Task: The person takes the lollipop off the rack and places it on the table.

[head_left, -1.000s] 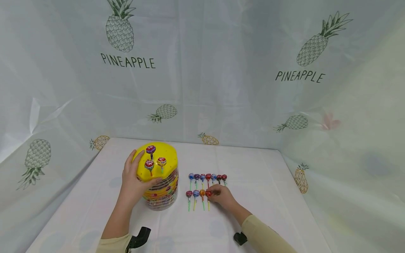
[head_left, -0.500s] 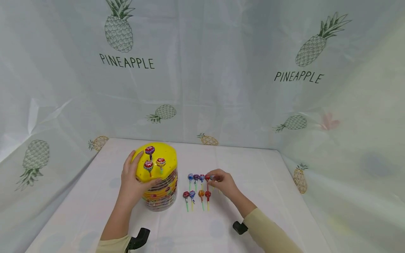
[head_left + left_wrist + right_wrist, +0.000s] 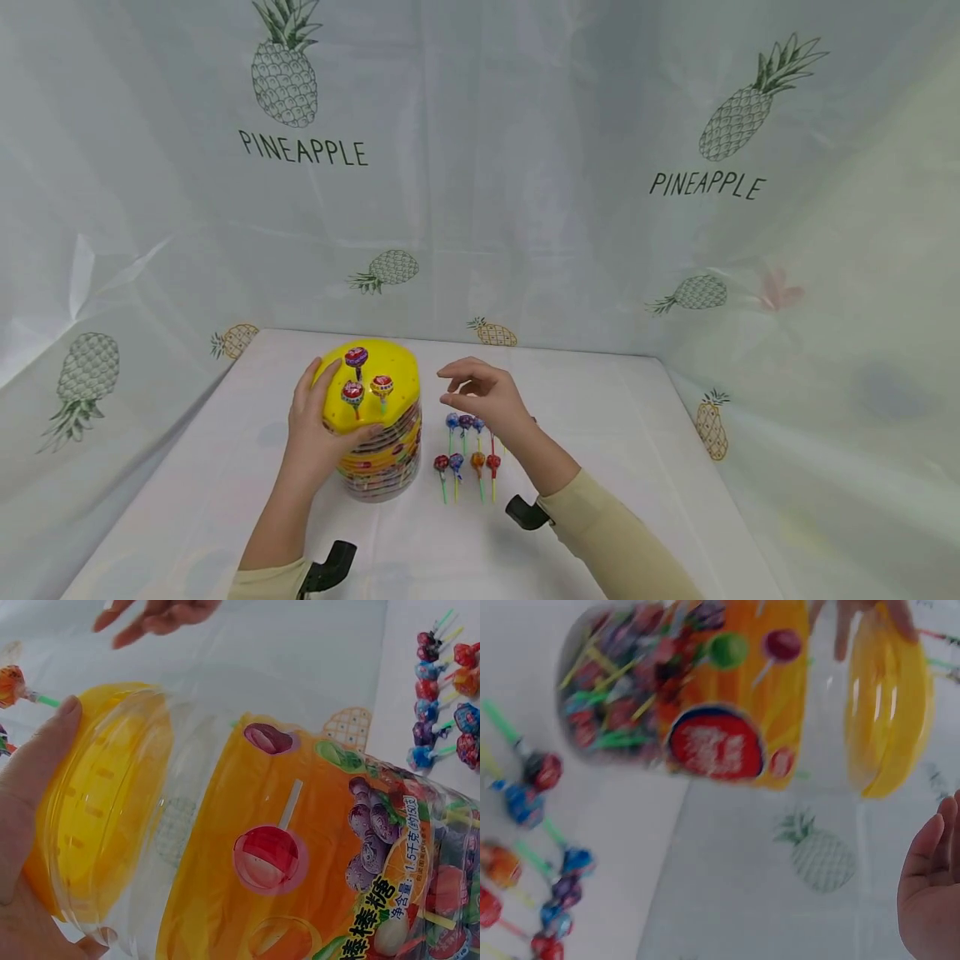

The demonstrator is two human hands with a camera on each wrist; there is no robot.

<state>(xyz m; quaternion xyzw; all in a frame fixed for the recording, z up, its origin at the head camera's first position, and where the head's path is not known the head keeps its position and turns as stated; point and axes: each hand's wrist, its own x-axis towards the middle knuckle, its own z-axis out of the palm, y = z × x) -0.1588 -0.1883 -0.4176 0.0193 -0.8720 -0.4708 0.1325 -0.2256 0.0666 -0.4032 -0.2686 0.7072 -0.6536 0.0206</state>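
A clear plastic jar (image 3: 386, 475) of lollipops with an orange printed wrapper stands upright on the table. My left hand (image 3: 307, 425) grips it at the yellow lid (image 3: 401, 362), thumb in front and fingers spread round the far side. Three lollipops (image 3: 356, 357) stand upright in the lid. To the right of the jar, my right hand (image 3: 487, 396) hovers above the table with loosely bent fingers, thumb apart, nothing visible in it. Beneath and nearer lie two rows of lollipops: a near row (image 3: 477, 460) and a back row (image 3: 452, 421), the latter partly hidden by the right arm.
A pale cloth covers the table (image 3: 600, 417). Behind it hangs a white curtain (image 3: 540, 208) printed with pineapples. Each wrist bears a black camera mount (image 3: 330, 568).
My right hand has moved from the near row over the back row, then left and up toward the jar. Two lollipops at the near row's left end have shifted slightly. My left hand stays put.
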